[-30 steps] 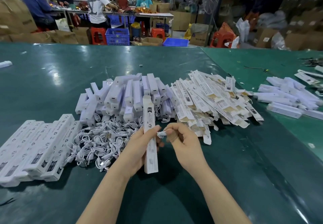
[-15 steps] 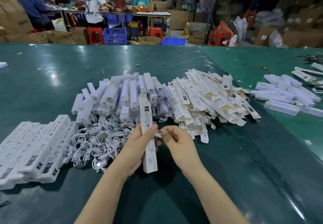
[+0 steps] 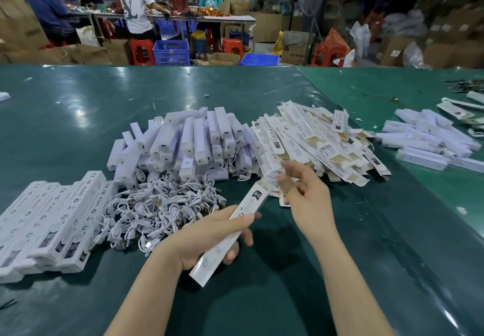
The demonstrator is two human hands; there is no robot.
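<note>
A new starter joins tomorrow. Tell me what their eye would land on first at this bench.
The hands in the middle come first: the left hand grips a long white box, while the right hand pinches a coiled white cable by its far end. Behind them lie a tangle of white cables, a heap of white bars and a pile of flat cartons.

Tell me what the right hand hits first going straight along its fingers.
Likely the open end of the box held by the left hand; the right hand pinches a cable just beside it. Depth unclear.
</note>
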